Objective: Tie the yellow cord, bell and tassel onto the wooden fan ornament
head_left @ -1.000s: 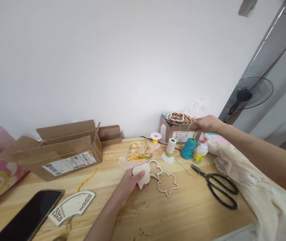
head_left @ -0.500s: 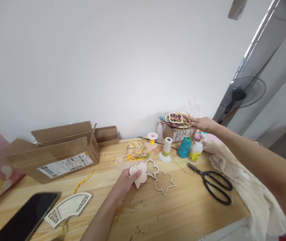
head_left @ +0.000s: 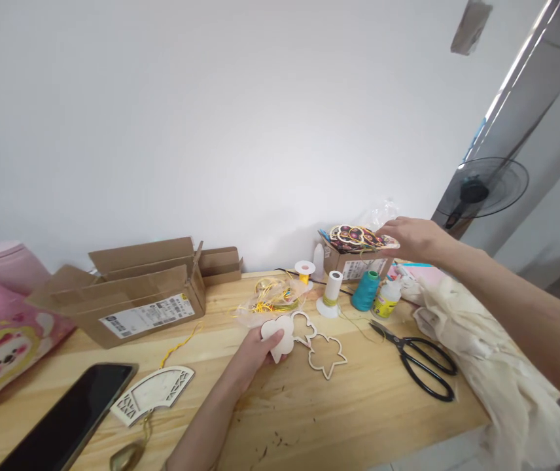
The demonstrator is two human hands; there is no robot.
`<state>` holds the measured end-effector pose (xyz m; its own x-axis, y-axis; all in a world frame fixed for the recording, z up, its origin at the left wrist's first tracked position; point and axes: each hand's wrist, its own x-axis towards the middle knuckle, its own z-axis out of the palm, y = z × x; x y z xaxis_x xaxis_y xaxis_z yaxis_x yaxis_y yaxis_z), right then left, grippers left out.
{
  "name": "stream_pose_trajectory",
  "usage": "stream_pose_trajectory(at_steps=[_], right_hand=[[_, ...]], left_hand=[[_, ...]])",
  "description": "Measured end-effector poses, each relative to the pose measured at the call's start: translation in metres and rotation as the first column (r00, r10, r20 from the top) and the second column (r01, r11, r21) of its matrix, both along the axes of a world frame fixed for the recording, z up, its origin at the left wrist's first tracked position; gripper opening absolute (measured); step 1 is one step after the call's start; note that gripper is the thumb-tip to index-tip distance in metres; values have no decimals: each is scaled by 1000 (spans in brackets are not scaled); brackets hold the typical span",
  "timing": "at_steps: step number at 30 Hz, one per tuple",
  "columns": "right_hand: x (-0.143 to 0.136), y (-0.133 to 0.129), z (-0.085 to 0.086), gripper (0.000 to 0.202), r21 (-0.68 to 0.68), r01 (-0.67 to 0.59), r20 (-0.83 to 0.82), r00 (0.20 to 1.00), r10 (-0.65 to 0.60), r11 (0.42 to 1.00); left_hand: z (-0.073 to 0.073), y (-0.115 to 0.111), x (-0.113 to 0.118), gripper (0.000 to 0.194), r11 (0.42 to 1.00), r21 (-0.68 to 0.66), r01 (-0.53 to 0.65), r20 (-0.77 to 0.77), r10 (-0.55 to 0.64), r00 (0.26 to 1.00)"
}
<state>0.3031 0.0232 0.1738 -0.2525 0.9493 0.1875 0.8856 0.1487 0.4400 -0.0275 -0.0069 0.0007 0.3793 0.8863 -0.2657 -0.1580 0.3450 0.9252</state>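
Observation:
A pale, cloud-shaped wooden piece (head_left: 278, 333) is pinched in my left hand (head_left: 256, 352), thumb on top. Right of it, two thin wooden outline frames lie on the table, one partly behind the piece and one flower-like frame (head_left: 328, 356) nearer me. My right hand (head_left: 410, 237) is raised at the right end of a small cardboard box (head_left: 360, 267) heaped with dark patterned pieces (head_left: 353, 238) and yellow cord. Its fingers are bent by a pale edge at the box top; whether they grip it is unclear.
Black scissors (head_left: 420, 356) lie right of the frames, beside cream cloth (head_left: 476, 366). A white spool (head_left: 330, 294), teal thread (head_left: 366, 291) and glue bottle (head_left: 387, 299) stand before the box. Leftward are a large carton (head_left: 147, 307), a phone (head_left: 69, 418) and a fan-shaped piece (head_left: 155, 392).
The view has shifted slightly left. My right hand has lifted a little and moved over the box's right end. My left hand still holds the wooden piece.

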Motion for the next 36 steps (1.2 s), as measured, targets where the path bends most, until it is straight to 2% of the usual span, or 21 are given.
stream_pose_trajectory(at_steps=[3,5,7,12,16,21,29,36], right_hand=[[-37,-5,-5,21,11,-120,-42,992,120,993],[-59,4,-10,17,23,-216,-10,976,216,976],[-78,20,-16,20,16,-287,51,957,286,958],[-105,72,-34,34,-76,-311,225,920,321,947],[-107,107,-48,22,-185,-265,269,912,309,946],[-100,130,-55,17,-267,-271,255,905,339,925],[-94,139,-59,25,-332,-296,172,914,366,896],[-107,133,-56,34,-351,-307,121,922,368,885]], left_hand=[[-1,0,0,34,1000,-1,-5,2,5,1000],[-2,0,-1,32,1000,-2,-17,8,17,1000],[-2,1,-1,32,1000,0,-27,16,27,1000],[-1,2,-2,33,999,-17,-36,24,37,999],[1,1,-3,35,999,-32,-42,17,42,999],[2,-1,-2,36,1000,-8,-19,5,19,1000],[4,-1,-1,42,1000,-12,-5,-29,4,1000],[4,-1,-1,40,1000,-10,-4,-28,3,1000]])
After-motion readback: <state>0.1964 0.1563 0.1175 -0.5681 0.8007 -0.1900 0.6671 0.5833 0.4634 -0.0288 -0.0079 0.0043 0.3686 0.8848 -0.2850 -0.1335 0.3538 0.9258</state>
